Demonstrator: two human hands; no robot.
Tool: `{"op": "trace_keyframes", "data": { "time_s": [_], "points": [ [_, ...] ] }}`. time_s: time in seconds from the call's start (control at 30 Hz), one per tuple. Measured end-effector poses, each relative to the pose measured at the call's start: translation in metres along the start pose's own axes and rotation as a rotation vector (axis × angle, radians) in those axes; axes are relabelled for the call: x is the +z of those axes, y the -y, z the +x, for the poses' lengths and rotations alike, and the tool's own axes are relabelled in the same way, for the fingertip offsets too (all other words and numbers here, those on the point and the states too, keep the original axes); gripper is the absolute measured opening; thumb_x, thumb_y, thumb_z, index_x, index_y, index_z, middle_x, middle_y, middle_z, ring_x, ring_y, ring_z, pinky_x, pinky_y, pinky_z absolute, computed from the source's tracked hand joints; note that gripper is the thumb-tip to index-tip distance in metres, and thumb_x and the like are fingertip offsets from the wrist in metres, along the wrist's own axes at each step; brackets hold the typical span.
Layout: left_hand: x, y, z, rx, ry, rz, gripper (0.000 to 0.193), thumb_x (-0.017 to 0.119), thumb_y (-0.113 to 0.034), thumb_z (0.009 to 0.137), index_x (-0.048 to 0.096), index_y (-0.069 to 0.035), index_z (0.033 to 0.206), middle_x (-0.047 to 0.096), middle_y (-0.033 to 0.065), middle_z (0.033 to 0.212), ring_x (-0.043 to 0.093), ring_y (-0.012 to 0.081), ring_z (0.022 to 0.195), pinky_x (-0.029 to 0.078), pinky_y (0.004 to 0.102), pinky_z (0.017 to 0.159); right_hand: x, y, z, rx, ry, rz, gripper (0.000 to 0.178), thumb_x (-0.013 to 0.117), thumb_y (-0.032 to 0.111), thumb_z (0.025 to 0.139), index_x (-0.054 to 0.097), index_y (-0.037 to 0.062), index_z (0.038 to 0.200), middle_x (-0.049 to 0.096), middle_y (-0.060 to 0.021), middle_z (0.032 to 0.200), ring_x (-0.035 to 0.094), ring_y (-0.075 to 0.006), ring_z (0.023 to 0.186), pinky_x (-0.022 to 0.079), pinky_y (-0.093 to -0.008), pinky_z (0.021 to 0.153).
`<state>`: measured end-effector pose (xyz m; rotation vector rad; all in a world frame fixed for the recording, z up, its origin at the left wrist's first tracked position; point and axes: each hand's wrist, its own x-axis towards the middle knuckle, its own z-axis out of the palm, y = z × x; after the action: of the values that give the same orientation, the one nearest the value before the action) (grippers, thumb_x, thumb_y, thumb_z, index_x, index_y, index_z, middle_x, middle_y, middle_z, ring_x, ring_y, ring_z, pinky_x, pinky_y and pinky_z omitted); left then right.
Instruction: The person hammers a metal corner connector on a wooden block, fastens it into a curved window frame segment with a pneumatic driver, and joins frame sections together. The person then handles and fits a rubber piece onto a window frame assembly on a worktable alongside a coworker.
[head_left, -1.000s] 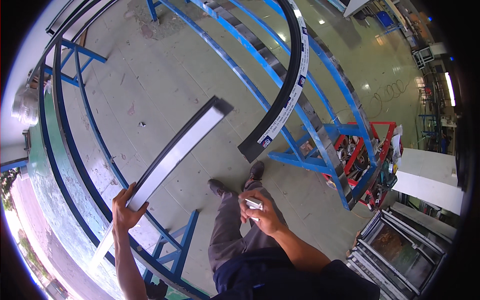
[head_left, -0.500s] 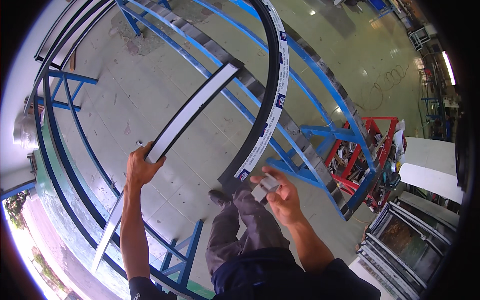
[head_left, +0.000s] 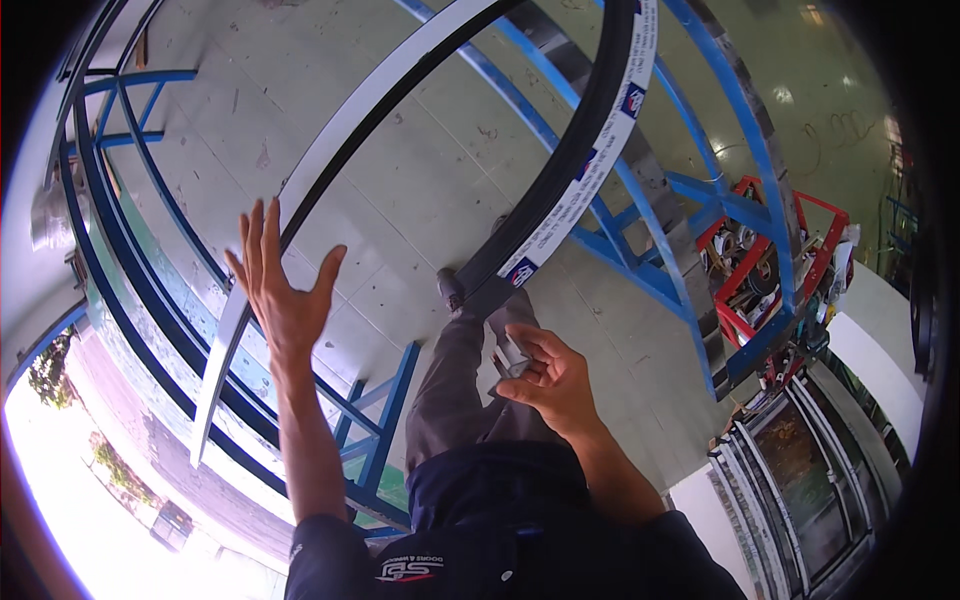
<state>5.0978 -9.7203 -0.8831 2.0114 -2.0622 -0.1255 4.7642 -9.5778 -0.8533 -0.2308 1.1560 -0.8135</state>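
Observation:
My left hand [head_left: 285, 290] is open with its fingers spread, lying against or just above a long white-faced profile [head_left: 370, 110] with black edges. I cannot tell whether the palm touches it. Between the thumb and fingers of my right hand [head_left: 555, 385] is a small grey metal block [head_left: 511, 358], partly hidden by the fingers. Just beyond that hand, the cut end of a dark profile [head_left: 545, 215] covered with printed white film sits above my legs. Both profiles rest across blue racks at their far parts.
Blue metal racks [head_left: 640, 190] stand ahead and to the right, with more blue frames [head_left: 150, 135] on the left. A red cart [head_left: 735, 318] full of tools and scraps is at the right. Stacked framed panels [head_left: 800, 470] lean at the lower right.
My left hand has let go of the white-faced profile and spread its fingers. My right hand still holds the grey block, now turned differently. The whole view has shifted.

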Motion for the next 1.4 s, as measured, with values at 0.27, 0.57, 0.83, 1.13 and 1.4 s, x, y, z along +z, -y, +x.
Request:
{"op": "trace_keyframes", "data": {
  "time_s": [0.27, 0.57, 0.83, 1.13, 1.4],
  "points": [
    [-0.032, -0.033, -0.148, -0.040, 0.441, -0.878, 0.065, 0.097, -0.011, 0.074, 0.073, -0.003, 0.134, 0.076, 0.0179, 0.126, 0.073, 0.0335, 0.120, 0.058, 0.0415, 0.103, 0.048, -0.085, 0.016, 0.020, -0.098, -0.082, 0.067, 0.091, 0.008, 0.089, 0.058, -0.0079, 0.145, 0.075, -0.0143, 0.122, 0.072, -0.0181, 0.112, 0.057, -0.0314, 0.101],
    [0.055, -0.037, -0.212, -0.737, 0.521, -1.515, 0.029, 0.083, -0.004, 0.096, 0.075, 0.009, 0.120, 0.081, 0.0148, 0.107, 0.075, 0.0167, 0.102, 0.060, 0.0332, 0.097, 0.051, -0.117, 0.022, -0.028, -0.218, -0.036, 0.047, 0.079, 0.030, 0.103, 0.066, -0.0056, 0.131, 0.076, -0.0168, 0.115, 0.076, -0.0234, 0.105, 0.063, -0.0382, 0.096],
    [0.086, -0.063, -0.208, -0.373, 0.167, -1.253, 0.030, 0.079, 0.001, 0.096, 0.074, 0.003, 0.126, 0.080, 0.0099, 0.112, 0.075, 0.0148, 0.103, 0.060, 0.0309, 0.088, -0.021, -0.126, 0.011, -0.151, -0.335, -0.141, 0.043, 0.080, 0.030, 0.102, 0.068, -0.0015, 0.130, 0.075, -0.0141, 0.112, 0.075, -0.0230, 0.100, 0.062, -0.0357, 0.092],
    [0.124, -0.084, -0.199, -0.144, -0.151, -1.036, 0.034, 0.084, -0.001, 0.091, 0.077, -0.005, 0.124, 0.083, 0.0093, 0.109, 0.080, 0.0217, 0.107, 0.062, 0.0338, 0.091, -0.040, -0.073, 0.074, -0.463, -0.168, -0.143, 0.070, 0.076, 0.042, 0.103, 0.053, -0.0066, 0.149, 0.066, -0.0243, 0.132, 0.073, -0.0313, 0.110, 0.060, -0.0437, 0.100],
    [0.114, -0.092, -0.191, -0.062, -0.143, -0.867, 0.034, 0.086, -0.005, 0.090, 0.078, -0.005, 0.123, 0.084, 0.0100, 0.105, 0.082, 0.0237, 0.103, 0.063, 0.0356, 0.092, -0.014, -0.056, 0.117, -0.280, -0.091, -0.131, 0.050, 0.087, 0.044, 0.093, 0.065, 0.0092, 0.122, 0.075, -0.0044, 0.108, 0.074, -0.0167, 0.099, 0.063, -0.0306, 0.087]
  ]
}}
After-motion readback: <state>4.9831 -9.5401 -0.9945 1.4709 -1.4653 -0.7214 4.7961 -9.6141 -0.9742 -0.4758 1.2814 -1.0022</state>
